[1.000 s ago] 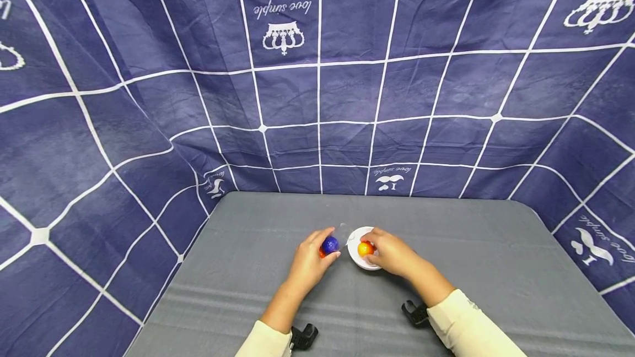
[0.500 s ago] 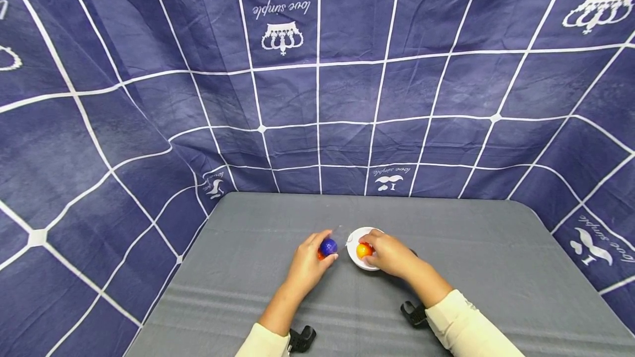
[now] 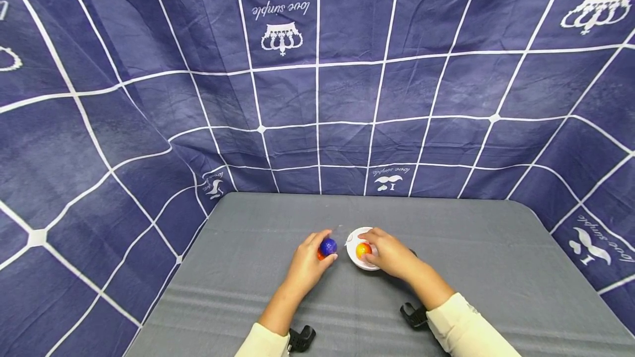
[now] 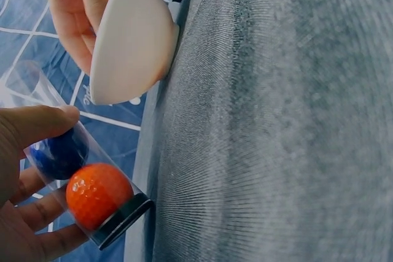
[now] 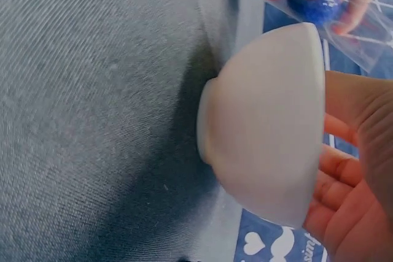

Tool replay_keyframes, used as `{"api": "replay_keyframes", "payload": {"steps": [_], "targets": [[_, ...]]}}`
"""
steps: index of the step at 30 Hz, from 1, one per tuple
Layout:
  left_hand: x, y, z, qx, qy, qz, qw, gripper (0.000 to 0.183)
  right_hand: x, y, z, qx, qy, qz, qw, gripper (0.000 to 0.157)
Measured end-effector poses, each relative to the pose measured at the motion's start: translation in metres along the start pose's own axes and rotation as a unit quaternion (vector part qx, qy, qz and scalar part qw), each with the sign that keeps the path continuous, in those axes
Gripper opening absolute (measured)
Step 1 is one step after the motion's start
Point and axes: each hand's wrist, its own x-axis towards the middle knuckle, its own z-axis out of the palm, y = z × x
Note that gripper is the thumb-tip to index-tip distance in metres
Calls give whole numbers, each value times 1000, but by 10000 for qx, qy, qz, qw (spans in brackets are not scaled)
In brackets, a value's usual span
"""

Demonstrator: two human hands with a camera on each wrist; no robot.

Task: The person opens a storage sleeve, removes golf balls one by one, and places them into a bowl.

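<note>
My left hand (image 3: pixel 308 260) holds a clear plastic tube (image 4: pixel 37 93) with its thumb and fingers around the side. Inside it, a blue golf ball (image 4: pixel 59 154) sits above an orange golf ball (image 4: pixel 98 196), against the black end cap (image 4: pixel 123 220). To the right stands a white bowl (image 5: pixel 267 127) on the table. My right hand (image 3: pixel 392 252) reaches into that bowl, with thumb and index finger spread either side of a yellow-orange ball (image 3: pixel 364 250). A small gap shows between index finger and ball. The bowl wall hides those fingertips in both wrist views.
A grey cloth covers the table (image 3: pixel 263 225). Behind and at both sides hangs a navy curtain (image 3: pixel 347 92) with white lines. Black wrist mounts (image 3: pixel 302 339) sit below each forearm, near the table surface.
My right index finger has moved slightly away from the yellow-orange ball, which shows more of its surface inside the bowl. The left hand and tube have shifted a little left.
</note>
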Motion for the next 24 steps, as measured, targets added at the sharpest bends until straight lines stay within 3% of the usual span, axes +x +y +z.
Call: {"api": "replay_keyframes", "payload": {"steps": [5,14,24], "targets": [[1,1,0,22,-34,12,10000,56,-2,2,-3,361,278,164,9988,40],[1,2,-1,1,-81,198,9998,55,-10,3,-9,915,1002,90,9907,36],[5,14,-8,180,-44,318,9993,56,-16,-1,-21,1285,1368,-70,9822,35]]}}
